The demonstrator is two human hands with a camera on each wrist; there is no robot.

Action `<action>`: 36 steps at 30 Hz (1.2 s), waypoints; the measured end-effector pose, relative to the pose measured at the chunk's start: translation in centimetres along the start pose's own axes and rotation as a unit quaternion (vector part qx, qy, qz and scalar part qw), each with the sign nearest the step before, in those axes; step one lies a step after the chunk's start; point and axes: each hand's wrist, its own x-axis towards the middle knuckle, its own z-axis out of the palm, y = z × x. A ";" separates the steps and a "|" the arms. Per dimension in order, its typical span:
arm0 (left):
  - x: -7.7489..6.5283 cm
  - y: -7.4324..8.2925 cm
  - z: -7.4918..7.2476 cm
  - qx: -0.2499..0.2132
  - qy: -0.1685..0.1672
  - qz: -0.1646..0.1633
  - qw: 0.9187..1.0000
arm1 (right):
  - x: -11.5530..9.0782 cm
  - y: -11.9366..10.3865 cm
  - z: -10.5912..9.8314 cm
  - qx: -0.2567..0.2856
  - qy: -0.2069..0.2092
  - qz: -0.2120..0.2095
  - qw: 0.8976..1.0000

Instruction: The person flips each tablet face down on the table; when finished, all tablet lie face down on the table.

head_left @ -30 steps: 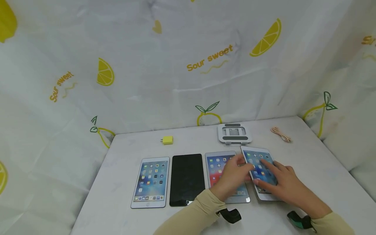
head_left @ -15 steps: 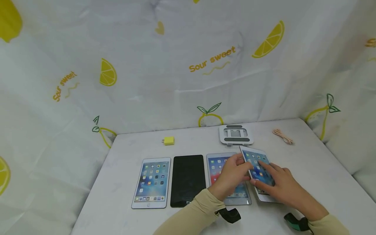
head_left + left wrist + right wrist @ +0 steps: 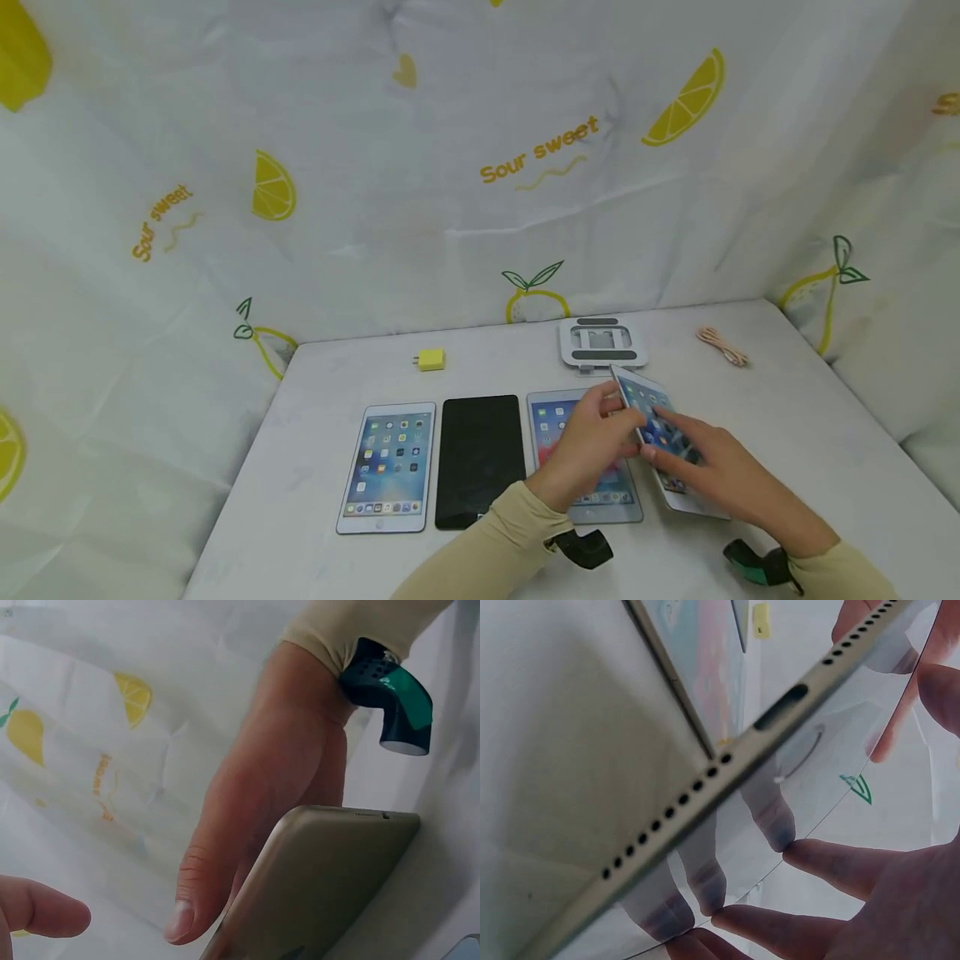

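Observation:
A white-framed tablet [image 3: 656,425] with a lit screen is tilted at the right of the table, its left edge raised. My left hand [image 3: 588,442] holds that raised edge with its thumb and fingers. My right hand [image 3: 723,467] lies over the glass with spread fingers, fingertips [image 3: 810,855] touching the screen. In the left wrist view the tablet's back [image 3: 322,877] shows, with the right thumb by its edge. A second lit tablet [image 3: 551,417] lies flat, partly hidden under my left hand and wrist.
A black-screened tablet [image 3: 480,458] and a lit white tablet [image 3: 387,467] lie in a row on the left. Behind them are a yellow charger plug [image 3: 431,360], a white-and-grey folding stand [image 3: 602,343] and a coiled cable [image 3: 722,347]. A lemon-print cloth [image 3: 420,200] hangs around the table.
The tablet between my hands has tipped more steeply, its left edge rising. My right hand has turned with it, fingers still on the screen; the other things stay put.

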 end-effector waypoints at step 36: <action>0.1 0.4 -0.3 -0.027 -0.012 0.049 0.998 | 0.4 -1.6 -1.9 0.206 -0.117 0.036 0.971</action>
